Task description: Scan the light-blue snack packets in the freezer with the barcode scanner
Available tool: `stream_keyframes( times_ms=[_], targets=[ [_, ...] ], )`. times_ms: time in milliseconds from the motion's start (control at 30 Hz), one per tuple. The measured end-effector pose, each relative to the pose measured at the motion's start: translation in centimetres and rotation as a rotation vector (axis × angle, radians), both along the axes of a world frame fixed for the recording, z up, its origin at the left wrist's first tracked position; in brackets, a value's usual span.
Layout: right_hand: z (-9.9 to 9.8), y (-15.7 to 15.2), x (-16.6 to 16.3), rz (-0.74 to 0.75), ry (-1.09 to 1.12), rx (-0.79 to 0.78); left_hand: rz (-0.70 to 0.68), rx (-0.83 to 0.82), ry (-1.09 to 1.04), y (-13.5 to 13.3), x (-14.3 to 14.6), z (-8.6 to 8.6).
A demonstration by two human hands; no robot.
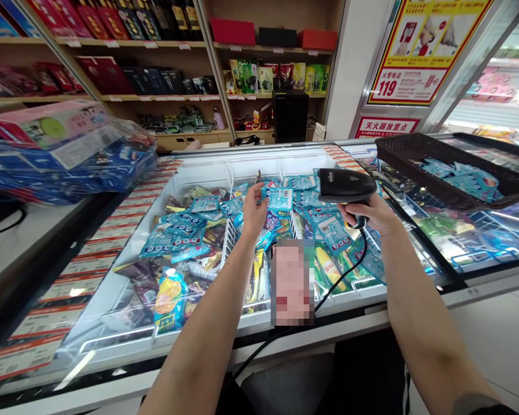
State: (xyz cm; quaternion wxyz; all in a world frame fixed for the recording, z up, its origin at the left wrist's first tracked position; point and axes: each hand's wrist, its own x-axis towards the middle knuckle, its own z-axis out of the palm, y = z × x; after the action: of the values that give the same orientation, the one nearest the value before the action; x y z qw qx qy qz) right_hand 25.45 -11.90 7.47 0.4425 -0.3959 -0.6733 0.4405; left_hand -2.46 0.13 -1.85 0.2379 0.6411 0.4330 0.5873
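Note:
My left hand [254, 211] is closed on a small light-blue ice-cream packet [279, 197], holding it up over the open chest freezer [112, 288]. My right hand [367, 217] grips the handle of a black corded barcode scanner [345, 185], whose head points left at the packet from just beside it. The scanner's black cable [328, 291] hangs down across the freezer's front edge. Below both hands lie several more light-blue packets [179, 233] and other wrapped ice creams in wire-divided compartments.
A dark plastic basket [450, 167] with several blue packets sits on the glass lid at the right. Bagged boxed goods [60, 150] rest on a counter at the left. Shelves of boxes and packets [155, 75] stand behind, with a red-and-yellow poster [419, 52] at the upper right.

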Motion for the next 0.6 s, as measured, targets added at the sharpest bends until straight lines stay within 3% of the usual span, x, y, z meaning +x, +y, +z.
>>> stream_keyframes(
  times_ms=[100,233,400,600],
  targets=[
    [0.1,-0.1,0.4,-0.011,-0.017,0.011,-0.009,-0.004,-0.008,0.0,-0.1,-0.1],
    [-0.6,1.0,0.0,-0.052,-0.302,0.065,-0.023,-0.009,-0.020,0.2,-0.2,-0.3],
    [-1.7,2.3,-1.8,-0.271,-0.714,0.361,-0.023,-0.010,-0.016,0.2,-0.1,-0.4],
    [-2.5,2.4,-2.9,-0.376,-0.975,0.450,-0.023,0.000,0.007,0.1,0.0,-0.2]
  ],
)
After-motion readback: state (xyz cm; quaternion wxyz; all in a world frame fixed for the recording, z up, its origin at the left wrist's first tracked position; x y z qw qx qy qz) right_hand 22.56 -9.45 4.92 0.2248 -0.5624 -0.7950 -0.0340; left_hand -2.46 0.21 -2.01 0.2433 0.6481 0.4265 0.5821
